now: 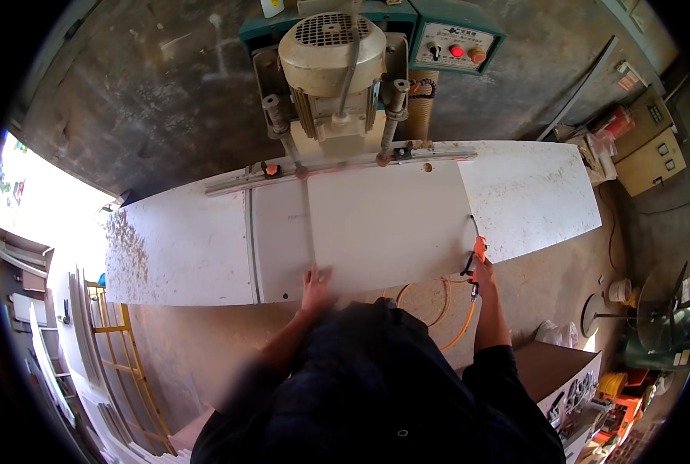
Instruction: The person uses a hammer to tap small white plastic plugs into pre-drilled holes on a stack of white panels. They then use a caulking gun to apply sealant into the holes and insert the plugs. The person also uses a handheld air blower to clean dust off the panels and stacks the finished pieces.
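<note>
A pale flat board [391,224] lies on the white worktable [538,197] in front of me, with a round hole near its far edge. My left hand [315,289] rests at the board's near left corner, fingers spread and slightly blurred. My right hand [482,272] is wrapped round an orange air blow gun [480,249] at the right edge of the board. Its thin bent nozzle points away from me along that edge. From the gun's lower end an orange air hose [464,334] runs down toward the floor.
A machine with a large grey motor [332,54] stands behind the table, above a metal fence rail [229,184]. A green control box [457,48] is to its right. A yellow metal frame [132,359] stands lower left, and a tool-laden cabinet [553,363] lower right.
</note>
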A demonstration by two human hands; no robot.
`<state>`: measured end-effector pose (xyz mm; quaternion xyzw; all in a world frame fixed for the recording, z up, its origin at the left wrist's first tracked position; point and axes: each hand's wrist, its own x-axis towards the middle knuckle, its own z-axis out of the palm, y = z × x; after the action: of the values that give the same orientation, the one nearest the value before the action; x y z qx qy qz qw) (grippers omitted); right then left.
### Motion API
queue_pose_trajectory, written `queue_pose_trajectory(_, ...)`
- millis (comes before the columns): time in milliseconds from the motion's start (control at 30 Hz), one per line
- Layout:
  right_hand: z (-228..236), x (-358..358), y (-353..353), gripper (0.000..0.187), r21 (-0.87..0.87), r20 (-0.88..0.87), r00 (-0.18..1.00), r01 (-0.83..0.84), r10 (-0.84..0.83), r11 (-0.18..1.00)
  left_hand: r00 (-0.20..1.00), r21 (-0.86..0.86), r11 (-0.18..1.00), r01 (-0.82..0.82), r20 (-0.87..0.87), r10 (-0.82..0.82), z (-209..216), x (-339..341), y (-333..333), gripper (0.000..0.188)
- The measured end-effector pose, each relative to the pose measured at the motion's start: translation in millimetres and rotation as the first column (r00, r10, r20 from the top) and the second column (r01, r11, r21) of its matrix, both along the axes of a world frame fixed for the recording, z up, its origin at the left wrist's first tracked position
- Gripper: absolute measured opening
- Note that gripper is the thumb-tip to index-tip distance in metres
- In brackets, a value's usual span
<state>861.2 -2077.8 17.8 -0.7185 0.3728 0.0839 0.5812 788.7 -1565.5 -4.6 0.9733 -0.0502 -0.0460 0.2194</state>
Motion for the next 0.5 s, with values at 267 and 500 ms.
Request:
queue_pose_trajectory(267,8,-14,12,0.045,-0.057,0.052,0.998,0.029,-0.026,0.998,0.994,0.081,0.997,0.010,-0.109,-0.001,9,6,-2,0.088)
queue_pose_trajectory(500,92,-103,80,0.032,-0.237,0.123,0.981,0.174,-0.148,0.956,0.922,0.323,0.866,0.381,-0.055,-0.384,27,41,-53,0.105)
